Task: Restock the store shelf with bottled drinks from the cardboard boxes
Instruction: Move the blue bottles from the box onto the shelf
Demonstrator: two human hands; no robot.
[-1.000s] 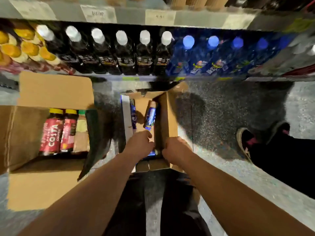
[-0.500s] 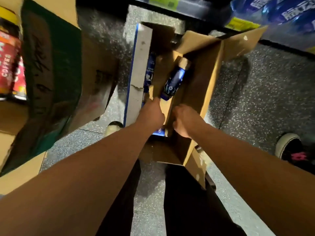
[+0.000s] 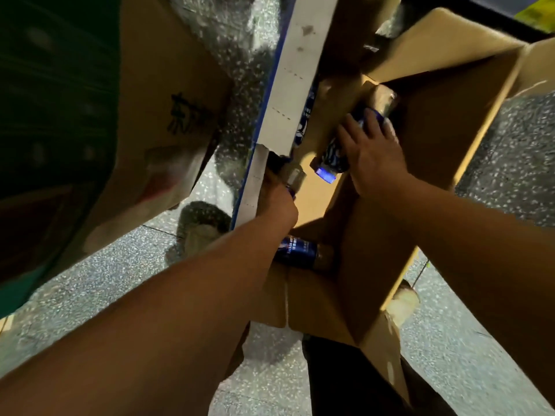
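While bent over the open cardboard box (image 3: 375,265) on the speckled floor (image 3: 90,280), reaching in with both hands, as seen from the head camera.

Right hand (image 3: 372,157) laid over a blue bottle (image 3: 330,157) lying slanted inside the box, tan cap toward the far corner, base toward the middle. Fingers (image 3: 368,121) curved across its body, gripping it.

Left hand (image 3: 276,202) low against the left wall, just beside the white flap (image 3: 294,70) with its blue edge. Curled tight round a second bottle (image 3: 294,177), with only the pale cap end and a sliver of blue showing past the knuckles. Cannot tell whether lifted or resting on the box bottom.

Third bottle (image 3: 297,250) on its side on the box bottom at the near end, cap pointing right, partly covered by the left forearm. Strip of blue label (image 3: 304,121) peeking out beside the white flap, the rest hidden.

Box flaps standing open all round.

To the left, another box (image 3: 165,115), brown with green print and black characters, close to the camera and blurred. Grey shoe toe (image 3: 204,226) on the floor between the two boxes. Dark trousers (image 3: 345,370) below the near flap.

Top right corner: blurred shelf edge (image 3: 537,15) with a yellow-green tag, well apart from both hands.
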